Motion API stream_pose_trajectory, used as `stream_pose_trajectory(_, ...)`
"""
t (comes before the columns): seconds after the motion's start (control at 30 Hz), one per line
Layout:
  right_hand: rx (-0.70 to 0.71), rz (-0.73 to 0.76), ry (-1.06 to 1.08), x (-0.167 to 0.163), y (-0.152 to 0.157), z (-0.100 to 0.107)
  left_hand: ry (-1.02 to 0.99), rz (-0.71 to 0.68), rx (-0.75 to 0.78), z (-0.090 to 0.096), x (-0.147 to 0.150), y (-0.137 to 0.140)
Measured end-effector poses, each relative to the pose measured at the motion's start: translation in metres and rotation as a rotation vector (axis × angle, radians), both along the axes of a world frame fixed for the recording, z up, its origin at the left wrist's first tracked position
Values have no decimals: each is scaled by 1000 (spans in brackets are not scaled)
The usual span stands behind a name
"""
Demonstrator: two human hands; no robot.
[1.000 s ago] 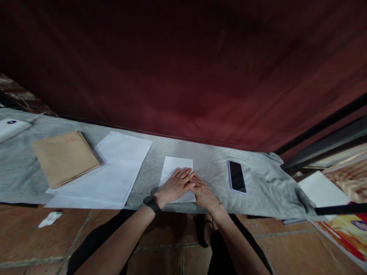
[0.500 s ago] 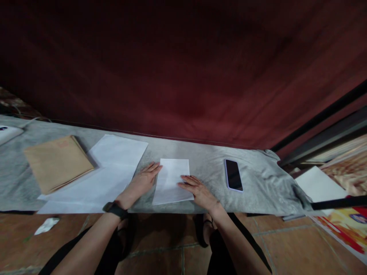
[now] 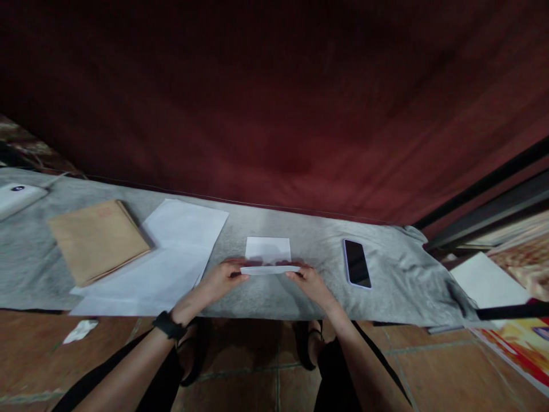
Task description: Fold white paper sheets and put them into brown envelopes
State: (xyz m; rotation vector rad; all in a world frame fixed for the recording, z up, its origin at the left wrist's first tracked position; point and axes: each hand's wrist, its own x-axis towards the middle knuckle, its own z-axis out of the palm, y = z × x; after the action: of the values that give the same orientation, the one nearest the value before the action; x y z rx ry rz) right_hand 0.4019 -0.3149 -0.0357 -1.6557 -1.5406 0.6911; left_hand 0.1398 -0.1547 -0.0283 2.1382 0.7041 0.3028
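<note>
A white sheet of paper (image 3: 268,249) lies in the middle of the grey cloth, its near part lifted and bent up toward me. My left hand (image 3: 226,279) pinches the left end of that raised edge between thumb and fingers. At the right end, my right hand (image 3: 309,280) grips the same edge in a like pinch. The far part of the paper rests flat. Fingertips behind the raised fold are partly hidden.
Left of my hands, larger white sheets (image 3: 171,257) lie under a stack of brown envelopes (image 3: 100,240). A phone (image 3: 357,263) rests to the right on the grey cloth (image 3: 398,274). A white device (image 3: 19,200) sits far left. Dark red fabric (image 3: 274,114) hangs behind.
Both hands were flat on the paper; now they pinch its near edge, which has come up off the cloth and bent over. The view has shifted slightly left.
</note>
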Motion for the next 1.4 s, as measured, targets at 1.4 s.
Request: stream_pose_trajectory(1.4, 15, -432, -602, -47, 55, 2, 536, 490, 500, 17, 63, -26)
